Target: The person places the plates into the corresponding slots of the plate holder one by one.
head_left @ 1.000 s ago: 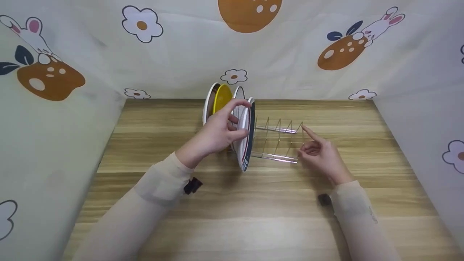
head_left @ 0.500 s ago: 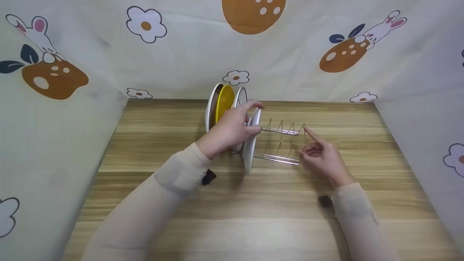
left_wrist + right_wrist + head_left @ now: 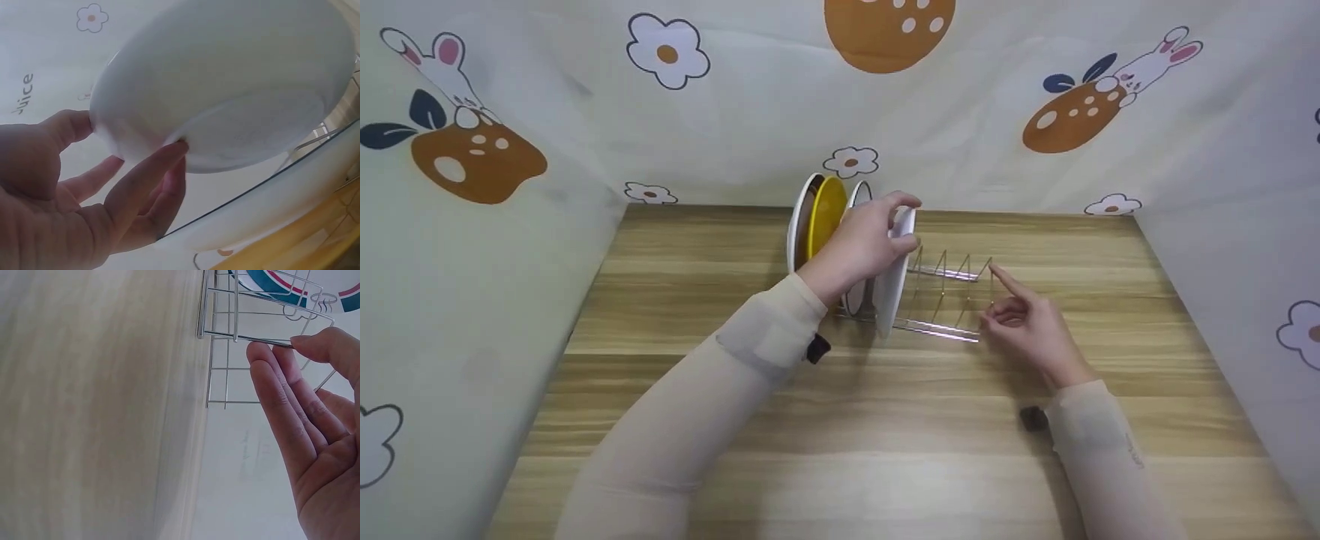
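Observation:
My left hand (image 3: 861, 244) grips a white plate (image 3: 894, 281) by its upper edge, thumb on one side and fingers on the other. The plate stands nearly upright over the wire dish rack (image 3: 937, 331). In the left wrist view, its plain white underside (image 3: 225, 67) faces the camera. The right wrist view shows part of its printed face (image 3: 275, 284), with teal and red bands. At the rack's right end, my right hand (image 3: 1031, 326) pinches the wire frame between thumb and fingers, with the index finger extended along it. Whether the plate touches the rack's wires is hard to see.
Left of the held plate stand a dark-rimmed white plate (image 3: 858, 196), a yellow plate (image 3: 826, 214) and a brown plate with a white rim (image 3: 802, 240). Bare rack wires (image 3: 943, 274) run to its right. Patterned cloth (image 3: 750, 112) walls the wooden table (image 3: 840, 465).
My left hand has moved right with the plate, away from the other plates. The plate has turned so its white underside shows in the head view. My right hand stays on the rack.

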Action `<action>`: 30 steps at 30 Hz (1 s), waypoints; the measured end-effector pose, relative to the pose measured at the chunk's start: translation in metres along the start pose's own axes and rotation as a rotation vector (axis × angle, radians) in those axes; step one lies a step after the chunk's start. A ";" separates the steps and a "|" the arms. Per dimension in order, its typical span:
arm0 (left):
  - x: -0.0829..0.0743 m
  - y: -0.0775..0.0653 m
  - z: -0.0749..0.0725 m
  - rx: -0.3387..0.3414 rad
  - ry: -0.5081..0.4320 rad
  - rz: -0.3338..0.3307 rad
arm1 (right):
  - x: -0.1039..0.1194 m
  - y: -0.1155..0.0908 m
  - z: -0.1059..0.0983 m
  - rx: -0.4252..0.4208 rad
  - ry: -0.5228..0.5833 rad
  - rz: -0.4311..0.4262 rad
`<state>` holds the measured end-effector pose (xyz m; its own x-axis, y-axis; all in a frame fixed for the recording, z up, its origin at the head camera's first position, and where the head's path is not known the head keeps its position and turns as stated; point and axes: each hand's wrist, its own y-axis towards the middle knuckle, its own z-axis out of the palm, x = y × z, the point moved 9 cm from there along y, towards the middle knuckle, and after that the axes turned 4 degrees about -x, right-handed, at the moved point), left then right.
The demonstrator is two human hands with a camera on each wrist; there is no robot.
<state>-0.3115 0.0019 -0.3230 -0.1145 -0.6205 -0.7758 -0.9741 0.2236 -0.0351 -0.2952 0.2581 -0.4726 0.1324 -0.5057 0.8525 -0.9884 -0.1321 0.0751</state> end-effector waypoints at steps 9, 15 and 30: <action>0.013 0.016 0.008 -0.004 -0.123 -0.034 | -0.002 -0.001 0.001 -0.008 -0.012 0.005; 0.013 0.020 0.010 -0.005 -0.122 -0.034 | -0.001 0.000 -0.001 -0.016 -0.035 -0.010; 0.006 0.000 -0.013 -0.181 0.091 0.062 | 0.001 -0.001 0.000 -0.017 -0.016 0.009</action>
<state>-0.3152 -0.0116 -0.3190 -0.1848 -0.6766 -0.7128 -0.9828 0.1297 0.1317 -0.2937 0.2575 -0.4723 0.1242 -0.5205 0.8448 -0.9907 -0.1125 0.0764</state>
